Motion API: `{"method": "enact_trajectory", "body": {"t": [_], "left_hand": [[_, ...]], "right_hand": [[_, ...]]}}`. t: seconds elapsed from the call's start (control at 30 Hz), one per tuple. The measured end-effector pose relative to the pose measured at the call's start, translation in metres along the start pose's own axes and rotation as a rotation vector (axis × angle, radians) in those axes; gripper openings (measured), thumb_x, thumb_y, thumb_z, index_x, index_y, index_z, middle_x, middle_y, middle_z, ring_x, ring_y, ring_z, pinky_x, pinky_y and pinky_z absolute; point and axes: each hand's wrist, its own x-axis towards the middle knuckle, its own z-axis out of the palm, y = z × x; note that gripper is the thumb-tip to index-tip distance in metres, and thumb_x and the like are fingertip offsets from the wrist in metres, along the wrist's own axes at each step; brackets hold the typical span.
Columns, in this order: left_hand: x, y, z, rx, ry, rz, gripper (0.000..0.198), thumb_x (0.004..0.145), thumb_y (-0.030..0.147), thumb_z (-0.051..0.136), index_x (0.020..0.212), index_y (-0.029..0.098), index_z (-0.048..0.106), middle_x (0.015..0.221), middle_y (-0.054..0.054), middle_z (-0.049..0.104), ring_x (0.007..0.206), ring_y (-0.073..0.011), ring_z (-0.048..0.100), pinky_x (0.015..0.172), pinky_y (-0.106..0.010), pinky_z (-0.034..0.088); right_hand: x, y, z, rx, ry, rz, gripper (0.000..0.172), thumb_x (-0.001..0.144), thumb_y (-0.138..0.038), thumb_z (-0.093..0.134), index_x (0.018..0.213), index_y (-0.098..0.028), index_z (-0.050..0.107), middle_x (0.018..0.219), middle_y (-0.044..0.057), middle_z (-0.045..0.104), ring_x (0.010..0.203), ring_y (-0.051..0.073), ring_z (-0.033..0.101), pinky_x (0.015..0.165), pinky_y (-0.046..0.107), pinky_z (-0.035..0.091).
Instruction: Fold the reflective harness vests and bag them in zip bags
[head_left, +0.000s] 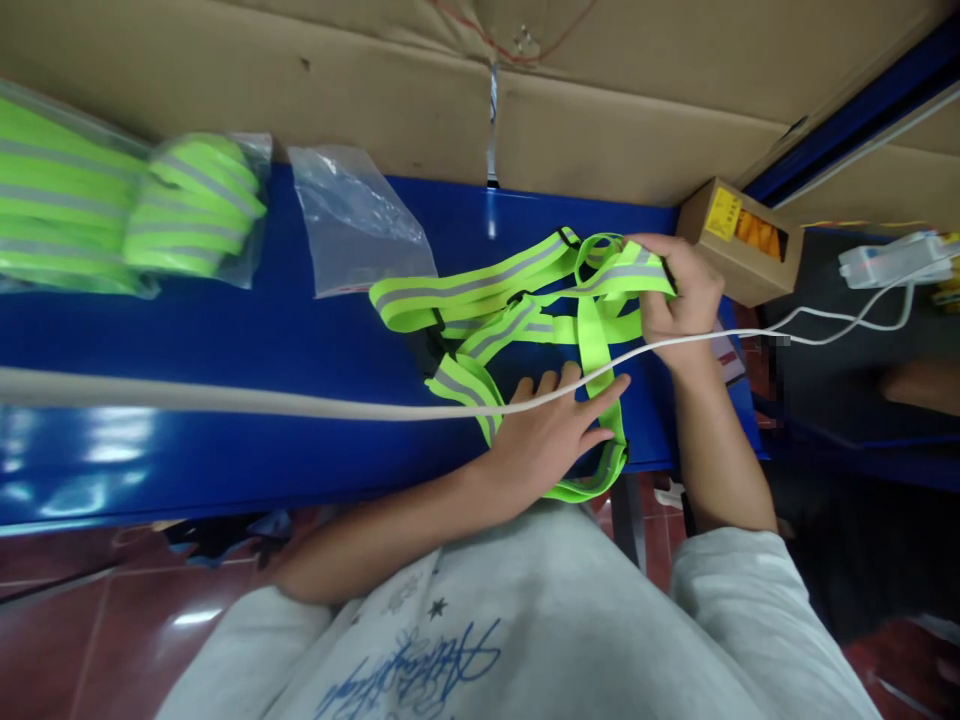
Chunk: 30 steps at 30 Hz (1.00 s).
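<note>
A neon yellow-green reflective vest made of elastic straps (480,288) with grey stripes and black buckles lies loosely spread on the blue table. My right hand (684,290) is closed round a bunch of its straps at the right end. Lower down, my left hand (551,425) rests with fingers stretched out, near the front straps of the vest. Its fingertips lie over the middle of the harness, and I cannot tell how firmly they touch it. A white cable (420,412) passes across the view in front of both hands.
A clear plastic bag (356,225) lies behind the vest. Bagged neon straps (199,205) sit at the left. At the back right stands a cardboard box (705,235) with orange contents. A white power strip (896,260) and part of another person's arm (922,387) show at the far right.
</note>
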Motion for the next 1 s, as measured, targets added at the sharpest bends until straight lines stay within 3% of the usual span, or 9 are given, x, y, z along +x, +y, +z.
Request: {"method": "enact_trajectory", "body": {"t": [0.1,0.17,0.27,0.4,0.57,0.67,0.8,0.9,1.0], "left_hand": [[0.001,-0.002,0.0,-0.008,-0.024,0.051,0.03,0.107,0.039,0.062,0.13,0.021,0.069,0.129,-0.017,0.063,0.106,-0.0345,0.067,0.086,-0.046,0.053],[-0.004,-0.01,-0.004,-0.033,-0.049,0.131,0.013,0.106,0.025,0.062,0.11,0.019,0.073,0.121,-0.014,0.064,0.104,-0.0319,0.067,0.087,-0.045,0.051],[-0.016,-0.026,-0.016,-0.09,-0.113,0.268,0.011,0.101,0.015,0.064,0.095,0.017,0.072,0.118,-0.012,0.065,0.105,-0.029,0.067,0.089,-0.043,0.05],[-0.031,-0.038,-0.035,-0.262,-0.241,0.388,0.007,0.099,0.017,0.068,0.094,0.018,0.073,0.113,-0.007,0.067,0.098,-0.0228,0.066,0.09,-0.039,0.05],[-0.035,-0.028,-0.044,-0.499,-0.304,0.554,0.01,0.098,0.019,0.069,0.087,0.019,0.07,0.104,-0.002,0.07,0.092,-0.0168,0.067,0.089,-0.034,0.051],[-0.034,-0.022,-0.043,-0.554,-0.313,0.616,0.011,0.105,0.021,0.062,0.108,0.022,0.073,0.12,-0.003,0.074,0.107,-0.0174,0.071,0.098,-0.034,0.052],[-0.037,-0.033,-0.044,-0.466,-0.139,0.559,0.048,0.106,0.005,0.046,0.149,0.022,0.058,0.142,-0.008,0.072,0.132,-0.0191,0.067,0.112,-0.037,0.053],[-0.041,-0.057,-0.045,-0.206,0.111,0.404,0.051,0.1,-0.001,0.046,0.143,0.019,0.064,0.147,-0.013,0.069,0.142,-0.0262,0.062,0.121,-0.049,0.05],[-0.043,-0.083,-0.044,0.047,0.162,0.214,0.057,0.096,0.0,0.051,0.148,0.018,0.062,0.159,-0.017,0.059,0.151,-0.0366,0.053,0.128,-0.069,0.038]], "right_hand": [[0.002,-0.005,-0.001,-0.08,0.09,-0.022,0.045,0.098,-0.023,0.046,0.137,-0.03,0.069,0.126,0.011,0.072,0.118,0.038,0.068,0.103,0.058,0.055],[0.003,-0.005,-0.001,-0.112,0.198,-0.035,0.044,0.096,-0.019,0.047,0.134,-0.025,0.068,0.124,0.015,0.07,0.119,0.039,0.065,0.106,0.059,0.052],[0.005,0.003,-0.001,-0.179,0.268,-0.008,0.042,0.098,-0.014,0.047,0.136,-0.021,0.064,0.127,0.019,0.064,0.123,0.04,0.061,0.109,0.058,0.048],[0.012,0.022,0.007,-0.316,0.196,0.062,0.039,0.104,-0.019,0.048,0.141,-0.024,0.06,0.132,0.02,0.059,0.126,0.037,0.057,0.105,0.055,0.05],[0.02,0.052,0.028,-0.307,0.106,0.201,0.034,0.109,-0.045,0.044,0.13,-0.03,0.067,0.126,0.013,0.065,0.117,0.033,0.06,0.103,0.055,0.056],[0.021,0.068,0.039,-0.256,0.029,0.224,0.035,0.106,-0.049,0.05,0.124,-0.027,0.07,0.12,0.013,0.068,0.108,0.033,0.066,0.098,0.057,0.057],[0.018,0.07,0.04,-0.133,-0.078,0.206,0.037,0.102,-0.042,0.059,0.134,-0.024,0.065,0.128,0.015,0.068,0.114,0.032,0.067,0.104,0.054,0.056],[0.016,0.052,0.028,-0.12,-0.076,0.153,0.046,0.105,-0.044,0.057,0.148,-0.029,0.058,0.142,0.015,0.065,0.129,0.034,0.064,0.11,0.056,0.053],[0.013,0.023,0.015,-0.152,-0.048,0.066,0.048,0.107,-0.047,0.053,0.151,-0.03,0.058,0.155,0.014,0.06,0.148,0.038,0.052,0.117,0.062,0.046]]}}
